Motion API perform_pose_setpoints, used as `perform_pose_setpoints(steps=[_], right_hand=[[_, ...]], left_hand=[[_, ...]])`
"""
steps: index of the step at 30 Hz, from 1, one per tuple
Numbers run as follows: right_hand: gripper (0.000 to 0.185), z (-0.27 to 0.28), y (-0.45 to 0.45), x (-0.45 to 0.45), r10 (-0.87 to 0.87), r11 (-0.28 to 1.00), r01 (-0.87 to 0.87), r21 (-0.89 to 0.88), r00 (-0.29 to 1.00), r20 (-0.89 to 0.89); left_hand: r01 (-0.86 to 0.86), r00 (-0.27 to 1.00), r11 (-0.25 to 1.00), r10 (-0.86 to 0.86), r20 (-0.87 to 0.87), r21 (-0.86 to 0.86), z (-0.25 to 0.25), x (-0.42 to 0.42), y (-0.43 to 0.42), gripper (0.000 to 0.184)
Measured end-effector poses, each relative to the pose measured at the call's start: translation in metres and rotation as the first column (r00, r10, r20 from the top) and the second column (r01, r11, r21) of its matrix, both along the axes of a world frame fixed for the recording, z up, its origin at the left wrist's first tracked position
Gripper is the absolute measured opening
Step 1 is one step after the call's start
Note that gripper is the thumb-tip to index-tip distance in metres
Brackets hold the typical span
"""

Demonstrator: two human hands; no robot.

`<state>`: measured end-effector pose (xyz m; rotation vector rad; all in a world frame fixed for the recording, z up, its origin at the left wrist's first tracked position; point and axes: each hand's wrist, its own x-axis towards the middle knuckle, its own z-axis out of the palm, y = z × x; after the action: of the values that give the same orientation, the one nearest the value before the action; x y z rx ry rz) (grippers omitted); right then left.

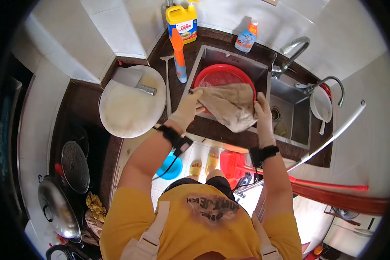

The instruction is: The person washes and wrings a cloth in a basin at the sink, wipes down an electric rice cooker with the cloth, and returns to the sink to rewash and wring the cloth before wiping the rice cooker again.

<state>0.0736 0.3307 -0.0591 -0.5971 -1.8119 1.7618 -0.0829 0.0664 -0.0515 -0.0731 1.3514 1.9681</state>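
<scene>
"Holding what, over the sink (261, 80)? I can see two hands out in front, but from my side the thing between them is just a brownish lump."

"A cloth (230, 106), greyish brown and crumpled; it hangs between the hands, over the near part of the red basin (223, 67) and the near edge of the sink; the basin itself sits in the left bowl."

"And the grip?"

"The left hand (187, 109) is closed, fingers pinching the cloth at its left end; the right hand (264, 119) has hold of the right edge, fingers pointing away from the body; a black strap (171, 135) goes round the left wrist, and another like it round the right."

"What's about them?"

"To the left, a round chopping board (132, 115) with a cleaver (128, 77) lying on its far part; between board and sink, an orange-topped spray bottle (180, 58), with a yellow jug (182, 24) farther back; a second spray bottle (245, 39) stands beyond the sink, near the wall."

"And over to the right?"

"The tap (286, 65) rises behind the divider; past the right bowl there's a white bowl (318, 104) on the counter; down on the floor I spot a blue tub (171, 168) near the feet, left, and a red dustpan (230, 164) on the right."
</scene>
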Motion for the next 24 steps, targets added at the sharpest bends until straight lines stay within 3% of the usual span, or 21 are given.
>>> perform_pose_setpoints(steps=[1,2,3,4,6,7,8,10,11,13,15,17,18,20,21,23,24], right_hand=[[0.064,0.015,0.011,-0.01,0.051,0.997,-0.042,-0.063,0.989,0.141],[0.072,0.002,0.031,-0.025,-0.048,0.988,0.014,0.154,0.974,0.222],[0.074,-0.007,0.047,-0.037,-0.029,0.977,-0.026,0.213,0.968,0.251],[0.077,-0.018,0.064,-0.05,-0.008,0.96,-0.07,0.27,0.96,0.279],[0.084,-0.064,0.098,-0.079,0.214,0.853,-0.298,0.428,0.948,0.234],[0.089,-0.071,0.101,-0.091,0.169,0.713,-0.38,0.589,0.909,0.382],[0.093,-0.076,0.097,-0.103,0.216,0.731,-0.446,0.516,0.869,0.445],[0.1,-0.09,0.092,-0.132,0.211,0.607,-0.625,0.491,0.723,0.658],[0.1,-0.101,0.089,-0.144,0.22,0.606,-0.633,0.482,0.716,0.663],[0.111,-0.124,0.081,-0.162,0.098,0.56,-0.724,0.402,0.54,0.836],[0.116,-0.15,0.073,-0.166,0.112,0.556,-0.741,0.376,0.515,0.85],[0.126,-0.171,0.071,-0.168,0.125,0.5,-0.775,0.387,0.507,0.853],[0.126,-0.178,0.074,-0.168,0.124,0.508,-0.776,0.372,0.494,0.861],[0.12,-0.169,0.077,-0.172,0.089,0.346,-0.871,0.349,0.4,0.912],[0.12,-0.168,0.083,-0.176,0.091,0.352,-0.873,0.338,0.392,0.916],[0.101,-0.17,0.098,-0.188,0.121,0.266,-0.926,0.269,0.308,0.944],[0.101,-0.187,0.1,-0.191,0.125,0.273,-0.925,0.266,0.308,0.943]], left_hand=[[-0.013,1.0,1.0,0.013,0.004,-0.004,-0.002,-0.016,0.011,0.055],[-0.039,0.999,0.992,0.037,-0.016,-0.119,-0.006,-0.029,0.021,0.063],[-0.067,0.998,0.97,0.06,-0.035,-0.233,-0.012,-0.038,0.032,0.071],[-0.084,0.996,0.968,0.08,-0.027,-0.238,-0.029,-0.047,0.045,0.071],[-0.023,0.959,0.841,-0.135,-0.25,-0.54,-0.069,-0.066,0.074,0.096],[0.01,0.91,0.777,-0.269,-0.316,-0.63,-0.074,-0.07,0.085,0.106],[0.033,0.84,0.699,-0.407,-0.36,-0.714,-0.068,-0.068,0.097,0.116],[0.023,0.794,0.445,-0.552,-0.255,-0.895,-0.068,-0.072,0.133,0.114],[0.021,0.776,0.398,-0.584,-0.236,-0.917,-0.077,-0.077,0.147,0.114],[0.027,0.763,0.341,-0.615,-0.201,-0.94,-0.094,-0.088,0.165,0.114],[0.073,0.689,0.197,-0.719,-0.093,-0.978,-0.103,-0.094,0.178,0.115],[0.103,0.645,0.14,-0.763,-0.042,-0.985,-0.11,-0.096,0.182,0.115],[0.11,0.594,0.091,-0.804,-0.008,-0.99,-0.114,-0.098,0.183,0.115],[0.136,0.558,0.052,-0.829,0.033,-0.989,-0.137,-0.103,0.182,0.115],[0.146,0.535,0.016,-0.842,0.065,-0.989,-0.152,-0.106,0.18,0.115],[0.152,0.513,-0.053,-0.849,0.125,-0.987,-0.216,-0.118,0.174,0.114],[0.147,0.49,-0.115,-0.854,0.173,-0.982,-0.235,-0.126,0.172,0.114]])
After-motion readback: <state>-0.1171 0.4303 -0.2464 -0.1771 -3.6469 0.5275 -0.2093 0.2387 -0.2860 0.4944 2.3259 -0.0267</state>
